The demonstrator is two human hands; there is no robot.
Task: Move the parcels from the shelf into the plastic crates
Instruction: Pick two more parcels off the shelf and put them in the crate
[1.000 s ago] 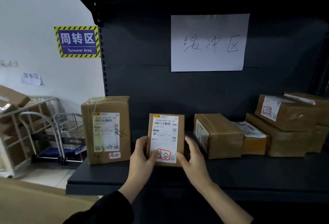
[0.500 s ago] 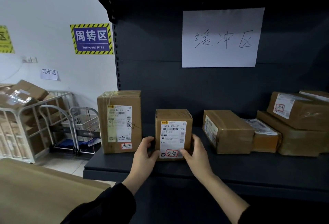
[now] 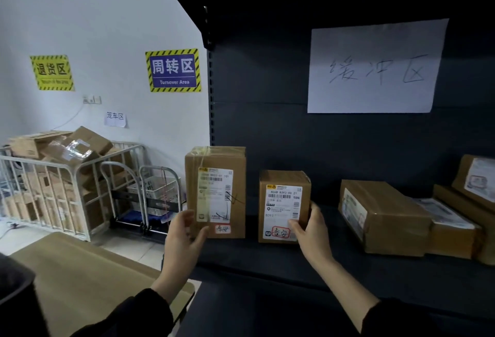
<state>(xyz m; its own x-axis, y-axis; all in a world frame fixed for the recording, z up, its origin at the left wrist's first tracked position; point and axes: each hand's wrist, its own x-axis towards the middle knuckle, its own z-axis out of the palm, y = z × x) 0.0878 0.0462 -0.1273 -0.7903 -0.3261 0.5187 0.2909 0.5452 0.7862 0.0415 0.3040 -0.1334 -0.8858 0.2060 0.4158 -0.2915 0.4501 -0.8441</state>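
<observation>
The dark shelf [image 3: 267, 259] carries several cardboard parcels. A small parcel [image 3: 284, 206] stands upright near the front edge, its white shipping label facing the camera, with a red-outlined mark at the label's lower edge. A taller parcel [image 3: 215, 192] stands upright just to its left, apart from it, also label-forward. Further right, a low parcel [image 3: 383, 216] lies flat, and behind it more parcels [image 3: 466, 210] are stacked against the right edge of the view.

The right hand [image 3: 312, 232] is on the small parcel's lower right corner: thumb across the front label, remaining fingers wrapped round the right side, so the fingers are closed against the box. The left hand [image 3: 183, 237] is at the taller parcel's lower left corner, fingers spread apart; the thumb overlaps the front face, but whether it presses the cardboard cannot be told. Both parcels rest on the shelf.

A white sheet [image 3: 375, 67] with handwritten characters hangs on the shelf's back panel. On the white wall to the left are a blue "Turnover Area" sign [image 3: 173, 70] and a yellow sign [image 3: 52, 72]. Below them, a white metal cage [image 3: 53, 189] holds loose cardboard boxes, with a folded trolley [image 3: 150, 197] beside it. A tan worktop [image 3: 88, 277] fills the lower left.
</observation>
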